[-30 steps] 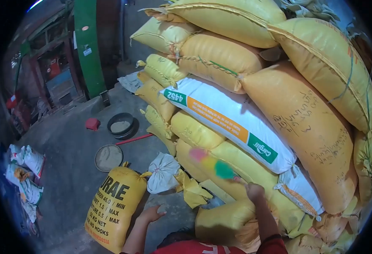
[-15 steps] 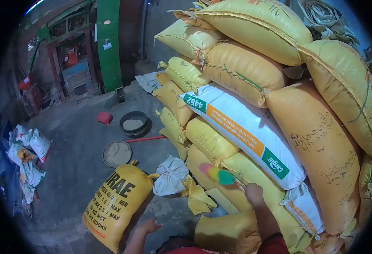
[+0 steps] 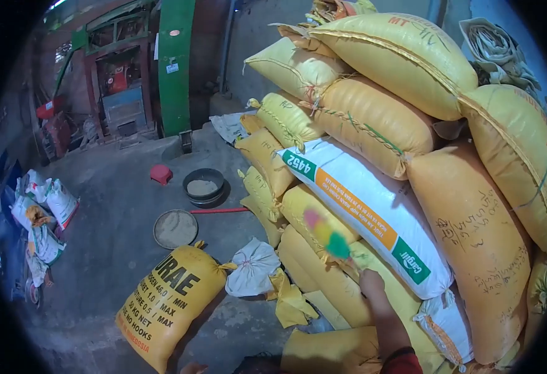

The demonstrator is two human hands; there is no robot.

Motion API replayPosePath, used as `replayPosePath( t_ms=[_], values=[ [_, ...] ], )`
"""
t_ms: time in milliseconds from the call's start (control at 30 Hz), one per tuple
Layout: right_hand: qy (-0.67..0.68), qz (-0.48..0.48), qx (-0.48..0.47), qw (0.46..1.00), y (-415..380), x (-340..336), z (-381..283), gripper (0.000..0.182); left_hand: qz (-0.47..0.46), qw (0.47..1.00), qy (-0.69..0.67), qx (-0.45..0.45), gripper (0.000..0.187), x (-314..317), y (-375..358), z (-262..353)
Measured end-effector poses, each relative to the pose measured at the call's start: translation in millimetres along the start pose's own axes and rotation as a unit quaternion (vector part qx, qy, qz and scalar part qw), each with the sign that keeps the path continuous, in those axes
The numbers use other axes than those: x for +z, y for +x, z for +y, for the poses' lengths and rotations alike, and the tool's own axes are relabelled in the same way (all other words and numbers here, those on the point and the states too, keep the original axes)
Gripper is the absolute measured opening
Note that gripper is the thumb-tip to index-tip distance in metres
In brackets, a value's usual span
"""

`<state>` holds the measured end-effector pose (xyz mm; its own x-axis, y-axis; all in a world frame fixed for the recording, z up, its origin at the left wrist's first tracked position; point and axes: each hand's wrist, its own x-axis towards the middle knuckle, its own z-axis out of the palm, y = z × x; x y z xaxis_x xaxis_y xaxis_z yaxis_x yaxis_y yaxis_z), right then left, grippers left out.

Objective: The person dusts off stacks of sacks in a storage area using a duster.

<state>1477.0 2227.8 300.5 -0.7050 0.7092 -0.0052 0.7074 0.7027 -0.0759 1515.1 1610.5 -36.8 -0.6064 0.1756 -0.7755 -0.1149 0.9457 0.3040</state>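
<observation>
My right hand point(image 3: 372, 283) is closed around the handle of a fluffy duster point(image 3: 328, 237) banded in pink, yellow and green. Its slightly blurred head points up and left, over the yellow sacks point(image 3: 314, 209) in the lower part of the stack. Just above lies a long white Cargill sack point(image 3: 373, 212) with orange and green print. Only a sliver of my left hand point(image 3: 194, 369) shows at the bottom edge, below the yellow sack with black lettering point(image 3: 167, 293); its fingers are hidden.
Full yellow sacks point(image 3: 404, 56) pile high on the right. On the floor are a tied white sack point(image 3: 248, 268), a round tray of grainy material point(image 3: 175, 229), a dark basin point(image 3: 220, 193), a red stool point(image 3: 161, 174) and a red stick point(image 3: 220, 210). Machinery point(image 3: 123, 103) stands behind.
The duster's head has swung more upright and shifted slightly right, with my right hand still on its handle. My left hand has dropped almost out of view. The camera view has shifted slightly.
</observation>
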Motion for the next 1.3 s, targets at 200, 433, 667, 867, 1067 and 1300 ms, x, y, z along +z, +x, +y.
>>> replayPosePath(
  t_ms=[200, 433, 667, 867, 1067, 1300],
  values=[
    [0.077, 0.115, 0.003, 0.990, 46.1, -58.4, -46.7, 0.031, 0.023, 0.997, -0.068, -0.023, 0.061, 18.7, 6.9, -37.7],
    [0.159, 0.117, -0.054, 0.979, 112.5, -6.3, -107.4, 0.030, 0.051, 0.989, -0.135, -0.031, 0.060, 28.6, 52.8, -58.4],
    [-0.081, -0.213, -0.142, 0.963, 47.8, -18.4, -134.3, 0.031, 0.086, 0.993, -0.059, 0.056, 0.057, -54.8, 97.0, -39.2],
    [0.117, -0.018, -0.109, 0.987, -46.7, -76.5, -11.8, 0.031, 0.094, 0.974, 0.042, 0.201, 0.055, -134.5, 162.9, 56.6],
    [0.169, 0.321, 0.101, 0.926, -172.9, -124.4, 109.9, 0.017, 0.093, 0.920, 0.138, 0.356, 0.052, -177.7, 217.4, 198.8],
    [0.155, 0.419, 0.424, 0.788, -346.2, -28.8, 225.1, 0.030, 0.049, 0.800, 0.250, 0.543, 0.049, -162.5, 228.1, 405.2]
  ],
)
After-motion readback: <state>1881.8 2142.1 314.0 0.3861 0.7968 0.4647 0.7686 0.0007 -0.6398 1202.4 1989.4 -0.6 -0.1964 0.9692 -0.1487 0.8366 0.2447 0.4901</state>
